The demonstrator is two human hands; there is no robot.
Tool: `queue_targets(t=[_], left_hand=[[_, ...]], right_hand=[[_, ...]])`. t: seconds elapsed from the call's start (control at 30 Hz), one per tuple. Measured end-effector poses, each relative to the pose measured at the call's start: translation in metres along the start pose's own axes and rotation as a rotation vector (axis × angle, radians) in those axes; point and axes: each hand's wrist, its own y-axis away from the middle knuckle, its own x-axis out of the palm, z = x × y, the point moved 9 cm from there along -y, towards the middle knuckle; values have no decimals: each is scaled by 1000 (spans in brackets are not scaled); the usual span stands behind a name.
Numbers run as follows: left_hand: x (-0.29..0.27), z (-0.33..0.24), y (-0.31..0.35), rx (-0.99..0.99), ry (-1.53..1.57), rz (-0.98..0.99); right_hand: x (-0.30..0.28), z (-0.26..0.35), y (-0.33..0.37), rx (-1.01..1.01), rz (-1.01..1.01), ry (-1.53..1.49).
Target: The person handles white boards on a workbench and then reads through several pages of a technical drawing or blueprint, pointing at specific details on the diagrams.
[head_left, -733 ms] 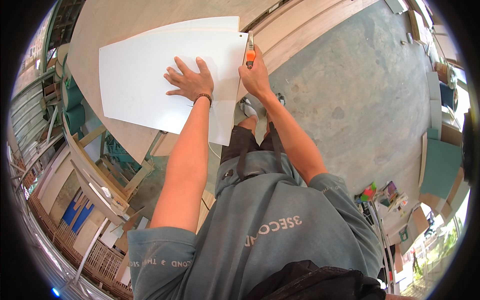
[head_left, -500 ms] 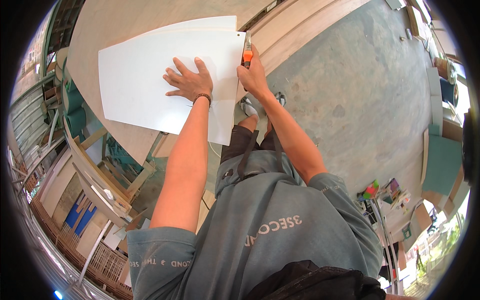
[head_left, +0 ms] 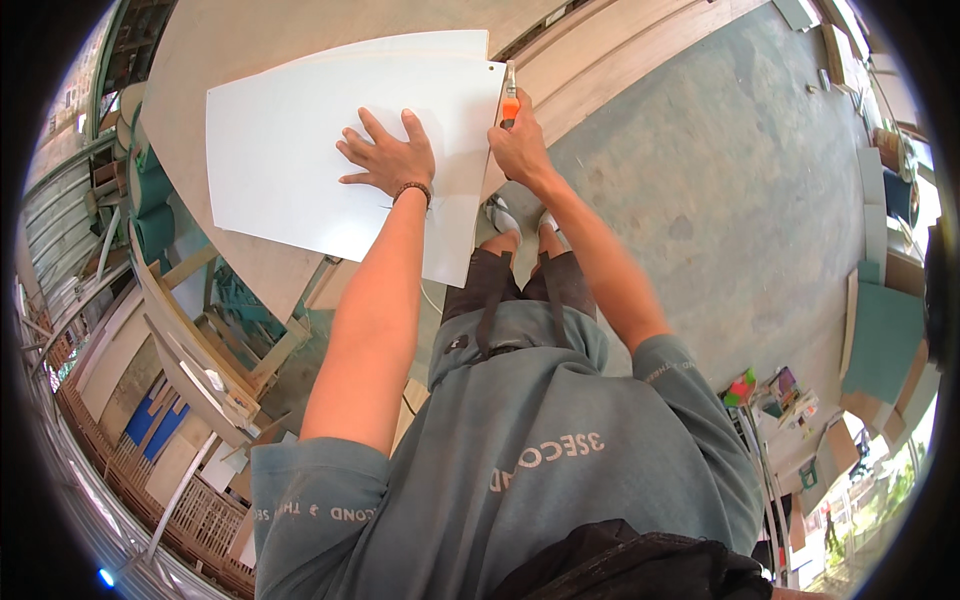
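A large white sheet panel (head_left: 290, 150) with a curved far edge and a small dark hole near its far right corner lies on a plywood board. My left hand (head_left: 392, 158) rests flat on it with fingers spread, a beaded bracelet at the wrist. At the panel's right edge, my right hand (head_left: 522, 140) is closed around a utility knife (head_left: 511, 105) with an orange and black body. The knife's pale front end points away from me along that edge. How its tip meets the panel is too small to make out.
The plywood board (head_left: 215, 40) extends beyond the panel, with long wooden boards (head_left: 600, 60) to its right. Grey concrete floor (head_left: 700, 190) spreads right of my feet. Wooden frames (head_left: 215, 340) stand at the left; a green panel (head_left: 883, 340) leans far right.
The whole view has shifted slightly, so panel and hands appear a little further right. My left hand stays flat on the panel, and the right still grips the knife at its edge.
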Motion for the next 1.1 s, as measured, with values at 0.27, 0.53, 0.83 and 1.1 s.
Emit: queue_targets(t=[0.27,0.53,0.83,1.1], left_hand=[[-1,-9,2,5,23,-6],[4,8,4,76,103,-55],[-32,217,-18,-2,186,-35],[-30,387,-140,-94,139,34]], right_hand=[[-302,-72,37,-260,-465,479],[-242,-205,161,319,-297,-28],[-27,-126,165,252,189,-188],[77,-80,173,198,73,-16]])
